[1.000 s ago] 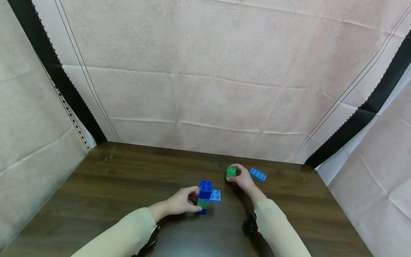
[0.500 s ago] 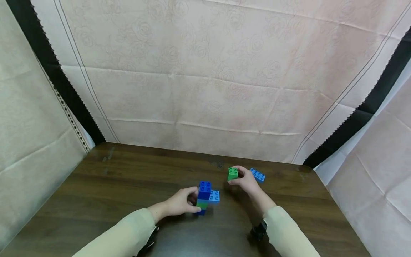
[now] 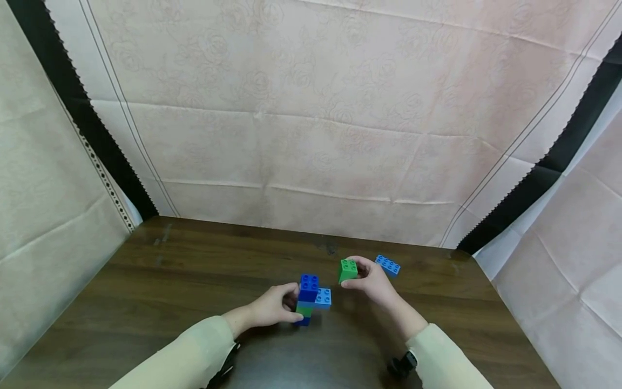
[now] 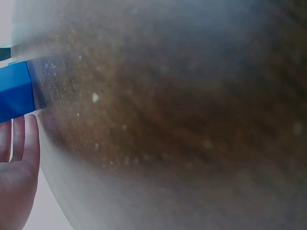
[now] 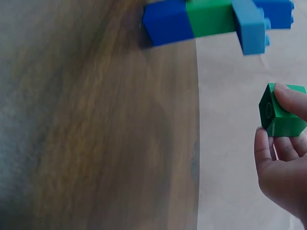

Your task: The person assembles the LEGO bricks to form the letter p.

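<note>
My left hand grips a small tower of toy building bricks from its left side, thumb low near the green layer. From the bottom the tower goes dark blue, green, light blue, then dark blue; the light blue brick juts out to the right. Only a blue brick above the fingers shows in the left wrist view. Right of the tower, my right hand pinches a green brick between thumb and fingers, raised off the table. Its hollow underside faces the right wrist camera.
A loose light blue brick lies on the brown wooden table behind my right hand, near the back edge. Pale patterned cloth hangs behind the table and along both sides.
My right hand has brought the green brick up off the table and slightly nearer to me and the tower. The left hand and the tower have stayed nearly still.
</note>
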Available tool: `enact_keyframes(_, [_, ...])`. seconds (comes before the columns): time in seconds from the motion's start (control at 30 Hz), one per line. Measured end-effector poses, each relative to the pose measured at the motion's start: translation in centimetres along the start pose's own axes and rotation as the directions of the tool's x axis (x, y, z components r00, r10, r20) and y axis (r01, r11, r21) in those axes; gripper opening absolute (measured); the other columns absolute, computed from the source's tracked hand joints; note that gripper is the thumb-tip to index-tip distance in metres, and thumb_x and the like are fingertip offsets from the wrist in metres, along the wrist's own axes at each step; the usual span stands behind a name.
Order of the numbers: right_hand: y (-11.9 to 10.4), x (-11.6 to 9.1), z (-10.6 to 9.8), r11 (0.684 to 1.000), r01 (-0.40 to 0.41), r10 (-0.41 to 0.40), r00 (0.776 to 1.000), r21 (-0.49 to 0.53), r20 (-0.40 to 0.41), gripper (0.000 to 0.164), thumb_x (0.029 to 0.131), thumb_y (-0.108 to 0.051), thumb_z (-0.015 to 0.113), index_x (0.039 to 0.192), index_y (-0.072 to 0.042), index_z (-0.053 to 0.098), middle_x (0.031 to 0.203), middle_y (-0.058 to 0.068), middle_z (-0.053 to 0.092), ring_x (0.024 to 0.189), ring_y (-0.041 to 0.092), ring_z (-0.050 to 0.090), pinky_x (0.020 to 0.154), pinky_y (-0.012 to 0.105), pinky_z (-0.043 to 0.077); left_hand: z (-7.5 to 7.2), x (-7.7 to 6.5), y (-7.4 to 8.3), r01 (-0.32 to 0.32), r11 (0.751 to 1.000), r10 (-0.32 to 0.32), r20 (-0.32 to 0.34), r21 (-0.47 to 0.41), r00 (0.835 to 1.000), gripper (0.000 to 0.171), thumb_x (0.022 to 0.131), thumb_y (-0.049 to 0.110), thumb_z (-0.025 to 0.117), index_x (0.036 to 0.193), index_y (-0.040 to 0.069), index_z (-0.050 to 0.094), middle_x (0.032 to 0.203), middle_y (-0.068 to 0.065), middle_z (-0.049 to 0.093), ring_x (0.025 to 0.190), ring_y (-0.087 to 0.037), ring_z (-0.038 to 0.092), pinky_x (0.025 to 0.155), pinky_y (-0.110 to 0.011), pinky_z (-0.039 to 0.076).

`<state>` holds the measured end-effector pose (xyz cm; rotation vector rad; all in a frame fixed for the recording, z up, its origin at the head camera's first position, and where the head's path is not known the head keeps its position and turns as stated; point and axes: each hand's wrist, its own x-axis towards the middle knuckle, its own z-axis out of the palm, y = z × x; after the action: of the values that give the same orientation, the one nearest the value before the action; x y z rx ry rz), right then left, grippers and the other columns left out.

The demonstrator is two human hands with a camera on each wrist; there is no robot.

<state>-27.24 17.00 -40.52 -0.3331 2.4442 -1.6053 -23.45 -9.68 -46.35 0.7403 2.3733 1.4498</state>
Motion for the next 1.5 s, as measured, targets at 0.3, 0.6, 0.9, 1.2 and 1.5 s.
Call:
enact_keyframes(0.3, [-0.7,-1.2,0.5,0.999,0.034,-0.035,0.999,0.034,0.04,0.048,0.077,-0.009,0.076,0.12,-0.002,0.055,0.102,0.008,0.062,0.084,0.018,0.056,0.073,0.028,0.05,0.0,0.0,0.1,0.012,1.0,-0.012,-0.001,-0.005,1.0,0.027,0.082,0.016,0.072,0.101,0.01,0.053,0.099,-0.004,0.063,0.093,-0.015,0.059,0.079,-0.029,0.053])
enact_keyframes(0.6, [-1.2,-1.8,1.0,0.995,0.094,-0.096,0.99,0.022,0.102,0.047,0.076,-0.012,0.077,0.116,0.0,0.057,0.099,0.007,0.064,0.081,0.016,0.056,0.072,0.028,0.051,0.0,0.0,0.1,0.013,1.0,-0.013,0.004,-0.009,1.0,0.027,0.082,0.017,0.071,0.101,0.01,0.053,0.099,-0.004,0.063,0.094,-0.015,0.058,0.08,-0.03,0.053])
enact_keyframes(0.9, [-1.3,-1.9,1.6,0.995,0.101,-0.1,0.987,-0.002,0.128,0.044,0.076,-0.013,0.077,0.115,-0.003,0.058,0.102,0.013,0.063,0.083,0.019,0.055,0.072,0.028,0.05,-0.1,0.1,0.1,0.017,1.0,-0.017,0.008,-0.001,1.0,0.027,0.082,0.017,0.071,0.101,0.009,0.053,0.1,-0.003,0.063,0.094,-0.015,0.058,0.081,-0.031,0.053])
enact_keyframes(1.2, [-1.3,-2.2,1.9,0.995,0.101,-0.1,0.988,0.003,0.121,0.044,0.077,-0.012,0.076,0.115,-0.002,0.058,0.103,0.013,0.063,0.083,0.019,0.056,0.072,0.026,0.05,-0.2,0.3,0.1,0.006,1.0,-0.006,0.013,0.0,1.0,0.027,0.082,0.017,0.072,0.1,0.009,0.053,0.099,-0.004,0.063,0.094,-0.015,0.058,0.082,-0.032,0.053])
enact_keyframes(1.5, [-1.5,-2.7,2.3,0.992,0.126,-0.126,0.984,0.009,0.124,0.042,0.077,-0.012,0.076,0.114,-0.003,0.058,0.103,0.014,0.063,0.082,0.018,0.056,0.071,0.024,0.05,-0.2,0.3,0.1,0.003,1.0,-0.003,0.02,0.004,1.0,0.027,0.082,0.018,0.072,0.099,0.01,0.054,0.098,-0.003,0.063,0.093,-0.015,0.059,0.082,-0.034,0.054])
